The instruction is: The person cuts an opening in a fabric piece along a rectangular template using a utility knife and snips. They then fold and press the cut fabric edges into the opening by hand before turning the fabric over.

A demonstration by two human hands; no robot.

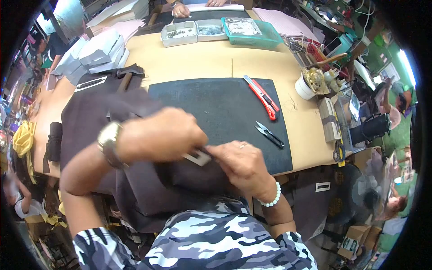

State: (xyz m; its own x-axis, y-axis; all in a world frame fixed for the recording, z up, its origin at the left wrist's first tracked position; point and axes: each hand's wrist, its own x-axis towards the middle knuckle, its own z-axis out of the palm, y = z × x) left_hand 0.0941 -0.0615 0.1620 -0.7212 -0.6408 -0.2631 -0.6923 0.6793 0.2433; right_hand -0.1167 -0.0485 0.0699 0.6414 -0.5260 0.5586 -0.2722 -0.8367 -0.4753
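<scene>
Dark brown fabric (pixel 148 193) drapes over the table's near edge and my lap. My left hand (pixel 164 132), smeared by motion, is closed on the fabric, with a watch on its wrist. Beside it, my right hand (pixel 240 164) pinches an edge of the same fabric, fingers pressed together. Just below and between the hands shows a white rectangular patch (pixel 203 159) with a dark slot, partly hidden. Beyond them on the black mat (pixel 189 90) lie red utility knives (pixel 265 99) and thread snips (pixel 270 135).
Toward the back stand small parts boxes (pixel 180 41) and a teal tray (pixel 274 44). White boxes (pixel 99 51) are stacked at back left, near a hammer (pixel 125 82). At right are a white pot (pixel 305 87) and a grey box (pixel 330 121). Another person's hands (pixel 181 10) work across the table.
</scene>
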